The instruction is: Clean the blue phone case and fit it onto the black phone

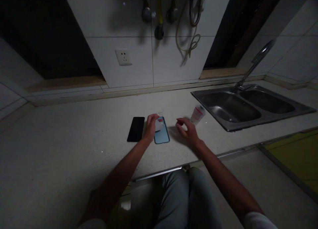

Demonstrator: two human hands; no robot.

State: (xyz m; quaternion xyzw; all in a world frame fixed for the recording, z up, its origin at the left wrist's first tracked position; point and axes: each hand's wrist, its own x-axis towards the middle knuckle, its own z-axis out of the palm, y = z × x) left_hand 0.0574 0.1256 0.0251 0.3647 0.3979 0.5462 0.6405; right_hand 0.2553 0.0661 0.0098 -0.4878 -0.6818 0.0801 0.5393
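My left hand [150, 127] is curled at the left edge of a light-blue phone case [162, 136] lying on the counter. Against its fingers is a small white piece [159, 125] with some red at its top, resting over the case; its exact kind is unclear. A black smartphone [136, 129] lies just left of that hand, screen up. To the right of the case, my right hand [187, 131] hovers with thumb and forefinger bent and a gap between them, nothing visible in it. Behind that hand stands a blurred, clear container [198, 114] with a pink-and-white label.
A double steel sink [231, 104] with a tall faucet [255, 63] is set into the counter [81, 133] at the right. On the tiled wall are a socket [123, 57], pipe fittings [159, 31] and a hanging cord [190, 50]. The counter's front edge [159, 174] runs near my legs.
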